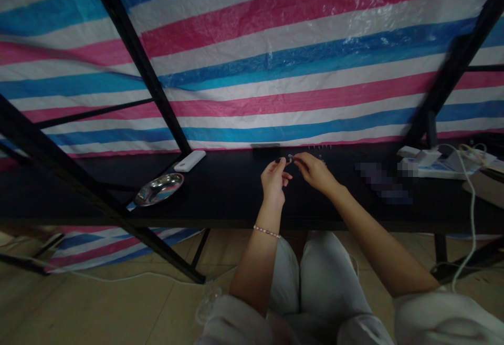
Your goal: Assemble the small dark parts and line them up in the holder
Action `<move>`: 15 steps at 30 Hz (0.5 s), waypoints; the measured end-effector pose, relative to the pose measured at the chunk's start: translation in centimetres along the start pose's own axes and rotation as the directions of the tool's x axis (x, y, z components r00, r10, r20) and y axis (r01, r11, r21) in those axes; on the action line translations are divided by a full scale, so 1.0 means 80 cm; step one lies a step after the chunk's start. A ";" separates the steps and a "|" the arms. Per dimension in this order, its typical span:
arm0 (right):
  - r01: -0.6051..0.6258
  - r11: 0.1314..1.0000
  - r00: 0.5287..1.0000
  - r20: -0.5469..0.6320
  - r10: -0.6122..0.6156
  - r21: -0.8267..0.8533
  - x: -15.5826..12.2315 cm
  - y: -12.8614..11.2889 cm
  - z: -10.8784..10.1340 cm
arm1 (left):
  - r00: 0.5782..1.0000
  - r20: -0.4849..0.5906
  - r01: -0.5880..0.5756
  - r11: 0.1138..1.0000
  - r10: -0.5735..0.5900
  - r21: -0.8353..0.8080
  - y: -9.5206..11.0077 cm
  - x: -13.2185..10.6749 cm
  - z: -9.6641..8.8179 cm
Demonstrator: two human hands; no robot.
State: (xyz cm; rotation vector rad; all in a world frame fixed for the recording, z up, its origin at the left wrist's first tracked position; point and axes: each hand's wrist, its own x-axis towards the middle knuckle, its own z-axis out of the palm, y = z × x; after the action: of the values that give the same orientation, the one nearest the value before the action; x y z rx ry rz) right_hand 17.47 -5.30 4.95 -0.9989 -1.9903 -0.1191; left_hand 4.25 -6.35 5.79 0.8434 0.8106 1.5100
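Above the black table, my left hand and my right hand meet fingertip to fingertip. Thumb and finger are pinched together on my left hand, its other fingers curled below. My right hand, also closed in a pinch, comes in from the right. Between them shows a tiny pale, shiny piece, too small to name; I cannot tell which hand grips it. A bead bracelet circles my left wrist. Just behind the hands, several tiny pale bits stand in a row near the table's back edge.
A shiny metal dish and a white oblong device lie to the left beside a black metal post. At the right are a blurred dark object and a white power strip with cables. Striped sheeting hangs behind.
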 end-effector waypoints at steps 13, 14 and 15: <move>0.029 0.967 0.987 0.158 0.012 -0.252 0.019 -0.021 -0.031 | 0.998 -0.060 -0.034 0.998 0.031 -0.044 0.007 -0.009 0.007; 0.035 0.964 0.986 0.165 0.009 -0.262 0.019 -0.022 -0.032 | 0.998 -0.063 -0.034 0.998 0.031 -0.046 0.006 -0.009 0.007; 0.042 0.963 0.985 0.171 0.005 -0.266 0.018 -0.021 -0.032 | 0.997 -0.065 -0.034 0.998 0.031 -0.048 0.005 -0.009 0.007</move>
State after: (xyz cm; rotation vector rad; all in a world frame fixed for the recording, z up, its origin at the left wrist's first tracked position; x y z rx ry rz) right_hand 17.58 -6.66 8.02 -1.1967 -2.1806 -0.3324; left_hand 4.63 -7.10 6.37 0.7785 0.8066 1.5861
